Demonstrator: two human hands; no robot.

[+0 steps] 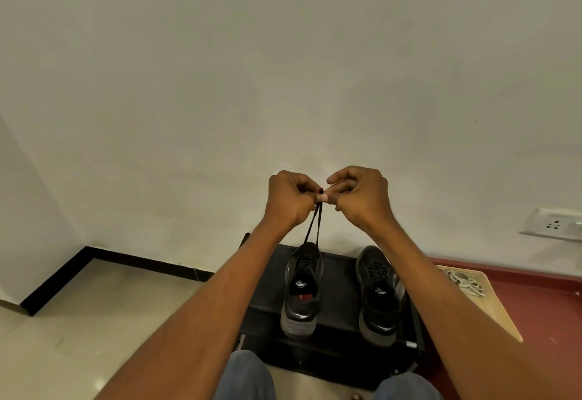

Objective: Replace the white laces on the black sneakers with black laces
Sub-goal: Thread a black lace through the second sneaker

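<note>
Both hands are up high and close together, the left hand (291, 199) and the right hand (362, 195) each with fingers curled tight, pinching the two ends of the black lace (315, 226) right where they meet. Those strands run taut down to the left sneaker (304, 289), which sits on the black shoe rack (271, 277) with its toe pointing away toward the wall, heel toward the knees, long axis running near to far. The right sneaker (378, 295) lies parallel, just beside it, already black-laced by the look of it. The danger: pull too hard and the shoe tips or lifts off the rack; let one tip slip and the ends come out uneven. The old white laces (466, 281) appear to be heaped on the wooden board (491, 308) at right, though that is small and hard to read.
</note>
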